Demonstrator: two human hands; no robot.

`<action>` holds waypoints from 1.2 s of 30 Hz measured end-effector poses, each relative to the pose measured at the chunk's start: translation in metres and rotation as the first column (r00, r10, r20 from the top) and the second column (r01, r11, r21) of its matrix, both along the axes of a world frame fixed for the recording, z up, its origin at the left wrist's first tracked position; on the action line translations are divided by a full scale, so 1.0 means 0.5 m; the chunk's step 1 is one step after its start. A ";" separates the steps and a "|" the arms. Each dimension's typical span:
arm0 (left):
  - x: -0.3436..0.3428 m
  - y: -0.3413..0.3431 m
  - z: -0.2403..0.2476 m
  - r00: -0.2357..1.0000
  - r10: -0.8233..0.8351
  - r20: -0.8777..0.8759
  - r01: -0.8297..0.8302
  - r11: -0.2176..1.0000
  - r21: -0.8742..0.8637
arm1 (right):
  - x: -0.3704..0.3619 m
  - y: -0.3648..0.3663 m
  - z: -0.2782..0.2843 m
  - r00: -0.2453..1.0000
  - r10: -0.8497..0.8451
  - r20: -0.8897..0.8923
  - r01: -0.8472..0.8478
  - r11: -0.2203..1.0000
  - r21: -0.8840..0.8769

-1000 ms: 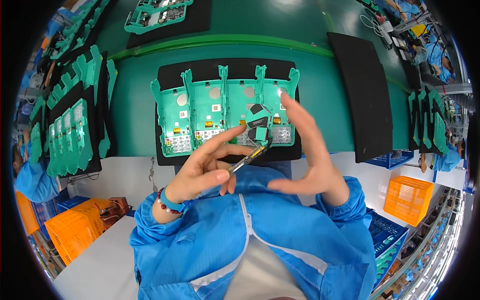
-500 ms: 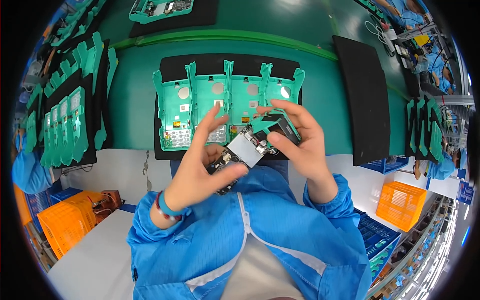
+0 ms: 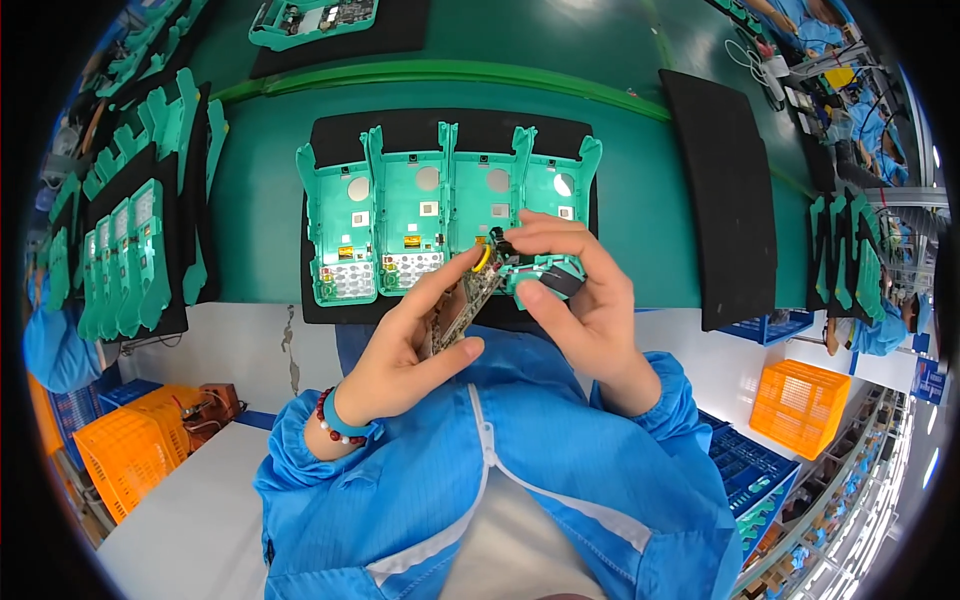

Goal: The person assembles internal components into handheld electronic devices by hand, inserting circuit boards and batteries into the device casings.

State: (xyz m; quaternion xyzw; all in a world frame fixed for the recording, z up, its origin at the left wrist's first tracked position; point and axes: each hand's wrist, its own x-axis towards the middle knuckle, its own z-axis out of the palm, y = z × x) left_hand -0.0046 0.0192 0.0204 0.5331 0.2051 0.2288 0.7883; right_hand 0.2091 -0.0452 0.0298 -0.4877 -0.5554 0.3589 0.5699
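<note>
Over the near edge of the green bench, a circuit board is held tilted, almost edge-on to the view. My left hand grips its lower end between thumb and fingers. A green and black housing piece sits at the board's upper end, and my right hand is closed around it. A yellow part and a small black part show near my left fingertips. Just beyond my hands, several green casing halves with clear keypads stand side by side on a black mat.
More green casings lie on a mat at the left. A bare black mat is on the right. At the back sits a green casing with boards. Orange crates stand low on both sides. Other people work at the edges.
The board has turned from showing its flat silver face to nearly edge-on. My left fingers have drawn in around it, and the housing piece in my right hand has tipped and moved slightly nearer.
</note>
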 end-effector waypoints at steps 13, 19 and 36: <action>0.005 -0.004 0.010 0.900 0.410 -0.149 -0.104 0.532 0.840 | 0.030 -0.023 -0.032 0.988 0.124 -0.097 -0.122 0.992 0.029; 0.021 0.001 0.000 0.919 0.380 -0.108 -0.021 0.320 0.947 | 0.073 -0.050 -0.050 0.992 0.127 -0.013 -0.124 0.981 0.149; 0.147 -0.024 -0.082 0.923 0.360 -0.132 0.069 0.180 0.981 | 0.235 -0.028 0.076 0.748 -0.536 0.391 0.478 0.844 0.242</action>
